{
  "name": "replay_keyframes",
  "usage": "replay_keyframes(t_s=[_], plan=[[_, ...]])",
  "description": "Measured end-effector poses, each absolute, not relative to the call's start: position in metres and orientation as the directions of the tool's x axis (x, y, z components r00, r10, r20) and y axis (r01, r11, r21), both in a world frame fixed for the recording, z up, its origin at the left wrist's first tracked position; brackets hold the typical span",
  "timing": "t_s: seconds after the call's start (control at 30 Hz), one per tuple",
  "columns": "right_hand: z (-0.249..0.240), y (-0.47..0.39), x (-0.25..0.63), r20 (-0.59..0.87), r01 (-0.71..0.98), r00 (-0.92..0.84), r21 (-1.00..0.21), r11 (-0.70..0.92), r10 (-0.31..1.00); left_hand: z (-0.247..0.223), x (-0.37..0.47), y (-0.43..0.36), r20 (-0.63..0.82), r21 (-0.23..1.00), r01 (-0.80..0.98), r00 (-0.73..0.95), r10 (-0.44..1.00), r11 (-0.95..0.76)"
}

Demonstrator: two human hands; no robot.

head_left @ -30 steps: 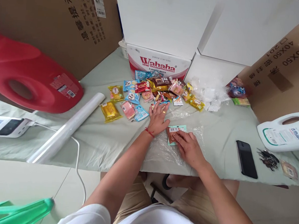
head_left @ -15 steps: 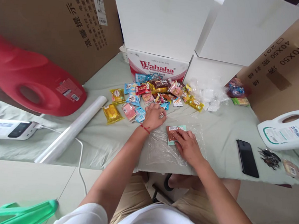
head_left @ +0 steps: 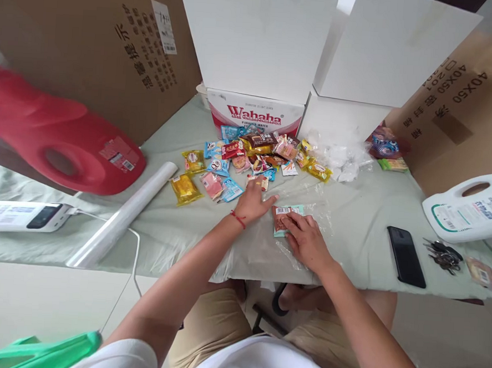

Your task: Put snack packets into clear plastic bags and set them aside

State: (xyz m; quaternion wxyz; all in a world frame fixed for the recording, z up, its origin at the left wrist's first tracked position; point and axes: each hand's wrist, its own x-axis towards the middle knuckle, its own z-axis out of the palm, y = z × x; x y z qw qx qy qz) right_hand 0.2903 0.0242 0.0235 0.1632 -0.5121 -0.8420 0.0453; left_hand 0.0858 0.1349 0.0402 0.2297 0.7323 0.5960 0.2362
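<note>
My left hand [head_left: 251,202] reaches forward over the cloth with its thumb spread wide. Its fingertips are against a small red-and-cream snack packet [head_left: 259,181] at the front of the snack pile; whether they press on it I cannot tell. A brown snack packet [head_left: 280,221] with pale green edges and a barcode lies flat before me. Fingers and thumb of my right hand [head_left: 308,240] are closed over its right side, hiding part of it. Beneath and around the packet spreads a crumpled clear plastic sheet [head_left: 317,202].
Wrapped snacks [head_left: 231,150] lie heaped before a Wahaha carton [head_left: 254,113]. A clear film roll [head_left: 123,215], red jug [head_left: 86,135] and white power bank [head_left: 23,217] are left. Crumpled clear plastic [head_left: 343,159], a phone [head_left: 406,256], keys [head_left: 444,256] and white jug [head_left: 469,209] are right.
My left hand's curled fingers have straightened and its thumb has swung out to the right. The red-and-cream packet now shows beyond them. My right hand stays on the brown packet.
</note>
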Motion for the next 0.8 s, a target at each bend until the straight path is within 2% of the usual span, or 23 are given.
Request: replay_keyframes(t_s=[0.23,0.33,0.43,0.57,0.63,0.73,0.8], plan=[[0.027,0.025,0.29,0.218,0.839,-0.433,-0.258,0.48,0.875,0.048,0.091,0.15,-0.217,0.497,0.862,0.235,0.947,-0.1],[0.027,0.025,0.29,0.226,0.836,-0.434,-0.26,0.484,0.872,0.041,0.084,0.16,-0.294,0.521,0.849,0.273,0.916,-0.086],[0.025,0.024,0.291,0.239,0.833,-0.433,-0.263,0.487,0.869,0.033,0.078,0.165,-0.297,0.576,0.814,0.29,0.91,-0.071],[0.022,0.025,0.292,0.251,0.83,-0.441,-0.251,0.498,0.862,0.032,0.077,0.16,-0.178,0.677,0.727,0.316,0.932,-0.117],[0.022,0.025,0.292,0.248,0.833,-0.443,-0.241,0.498,0.862,0.035,0.077,0.153,-0.088,0.772,0.61,0.379,0.921,-0.177],[0.023,0.024,0.291,0.244,0.835,-0.442,-0.238,0.496,0.863,0.038,0.073,0.142,0.051,0.957,0.217,0.531,0.846,-0.194],[0.024,0.023,0.291,0.251,0.834,-0.444,-0.236,0.499,0.86,0.038,0.069,0.134,0.109,0.99,0.005,0.589,0.8,-0.139]])
